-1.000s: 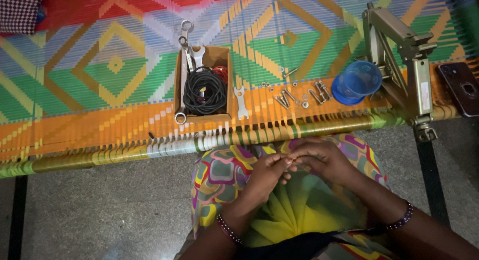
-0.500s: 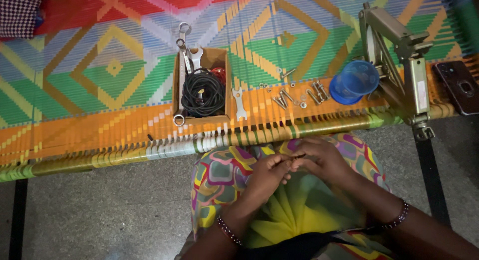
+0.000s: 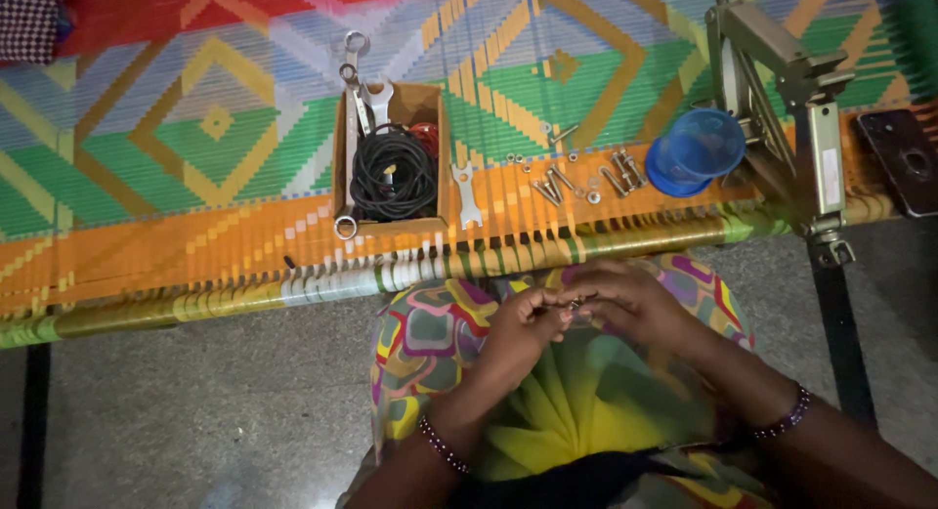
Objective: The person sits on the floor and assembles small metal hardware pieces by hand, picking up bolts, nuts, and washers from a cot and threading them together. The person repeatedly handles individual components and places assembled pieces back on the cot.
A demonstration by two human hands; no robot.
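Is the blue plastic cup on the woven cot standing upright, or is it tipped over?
Tipped. The blue cup lies on its side beside the metal jack, its open mouth facing the camera. Whether anything is inside, I cannot tell.

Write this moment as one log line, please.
left hand + right hand: pinching small metal part over lap | bolts on cot

L hand [image 3: 518, 333] & R hand [image 3: 630, 299] fingertips together, seemingly pinching.

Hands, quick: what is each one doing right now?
Left hand: fingers pinched on a small metal piece, too small to identify.
Right hand: fingers curled onto the same piece.
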